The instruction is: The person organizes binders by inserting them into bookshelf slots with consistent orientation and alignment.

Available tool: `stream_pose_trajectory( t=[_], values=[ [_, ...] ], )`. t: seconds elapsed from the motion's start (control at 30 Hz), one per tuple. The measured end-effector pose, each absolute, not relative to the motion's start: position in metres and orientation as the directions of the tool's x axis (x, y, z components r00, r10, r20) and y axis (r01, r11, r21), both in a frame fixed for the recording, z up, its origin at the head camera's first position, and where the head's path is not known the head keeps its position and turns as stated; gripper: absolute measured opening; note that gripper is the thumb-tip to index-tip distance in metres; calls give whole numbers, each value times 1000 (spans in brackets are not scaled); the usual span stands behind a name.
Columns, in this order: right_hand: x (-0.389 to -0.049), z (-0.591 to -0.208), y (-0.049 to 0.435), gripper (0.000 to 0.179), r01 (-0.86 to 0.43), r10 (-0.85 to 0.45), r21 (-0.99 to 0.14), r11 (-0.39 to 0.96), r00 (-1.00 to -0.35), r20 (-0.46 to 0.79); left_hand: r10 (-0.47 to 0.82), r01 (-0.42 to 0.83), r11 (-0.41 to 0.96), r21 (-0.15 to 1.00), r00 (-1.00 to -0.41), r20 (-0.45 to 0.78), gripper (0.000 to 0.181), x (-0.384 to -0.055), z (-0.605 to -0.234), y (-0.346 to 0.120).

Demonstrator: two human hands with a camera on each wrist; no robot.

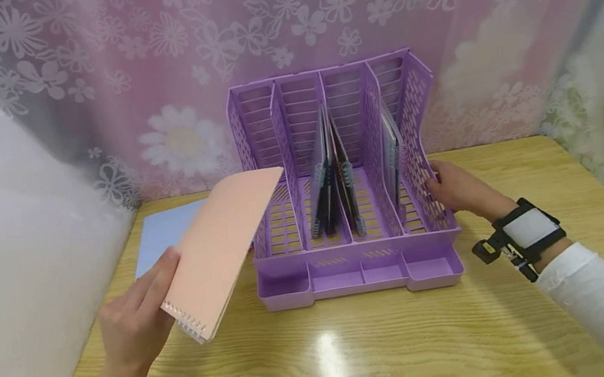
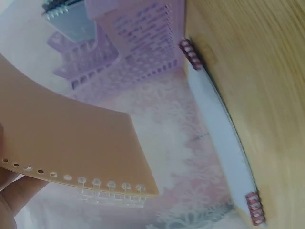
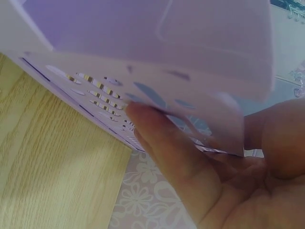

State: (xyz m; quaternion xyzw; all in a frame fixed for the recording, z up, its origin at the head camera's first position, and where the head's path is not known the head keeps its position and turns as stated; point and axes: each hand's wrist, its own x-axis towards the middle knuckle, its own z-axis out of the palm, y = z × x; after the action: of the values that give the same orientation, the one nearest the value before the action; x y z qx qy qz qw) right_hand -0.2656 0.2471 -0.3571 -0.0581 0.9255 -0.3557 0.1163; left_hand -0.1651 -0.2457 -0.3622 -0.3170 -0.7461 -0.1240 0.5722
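My left hand (image 1: pixel 134 307) holds a peach spiral notebook (image 1: pixel 227 240) near its bound end, thumb on the cover. Clear binding rings (image 2: pixel 112 188) show along its edge in the left wrist view. The notebook is tilted, its far end overlapping the left side of a purple desk file rack (image 1: pixel 358 265) in the head view. My right hand (image 1: pixel 459 190) grips the rack's right side wall; in the right wrist view the fingers (image 3: pixel 167 148) lie along the perforated outer face of the wall (image 3: pixel 190 100), with the thumb on its other side.
A light blue notebook (image 1: pixel 167 233) with red binding coils (image 2: pixel 255 208) lies on the wooden table (image 1: pixel 283 369) left of the rack. Several dark spiral notebooks (image 1: pixel 321 179) lean in the rack's middle compartments, others (image 1: pixel 391 154) at the right. A flowered curtain (image 1: pixel 171 71) hangs behind.
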Motion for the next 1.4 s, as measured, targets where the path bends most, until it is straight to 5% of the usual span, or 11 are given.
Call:
stream_pose_trajectory(
  t=[0.33, 0.5, 1.17, 1.4],
  values=[
    [-266, -359, 247, 48, -28, -185, -674, 738, -969, -163, 316, 683, 676, -276, 69, 946, 22, -159, -344, -208],
    [-266, -358, 249, 48, -33, -192, -681, 731, -969, -158, 320, 714, 630, -307, 121, 939, 22, -160, -336, -192],
    [-264, -361, 250, 49, -10, -167, -716, 698, -975, -149, 328, 707, 639, -303, 106, 939, 22, -171, -336, -160],
    [-265, -362, 249, 46, -10, -157, -702, 713, -977, -145, 246, 722, 666, -187, 25, 969, 23, -174, -343, -155]
  ],
)
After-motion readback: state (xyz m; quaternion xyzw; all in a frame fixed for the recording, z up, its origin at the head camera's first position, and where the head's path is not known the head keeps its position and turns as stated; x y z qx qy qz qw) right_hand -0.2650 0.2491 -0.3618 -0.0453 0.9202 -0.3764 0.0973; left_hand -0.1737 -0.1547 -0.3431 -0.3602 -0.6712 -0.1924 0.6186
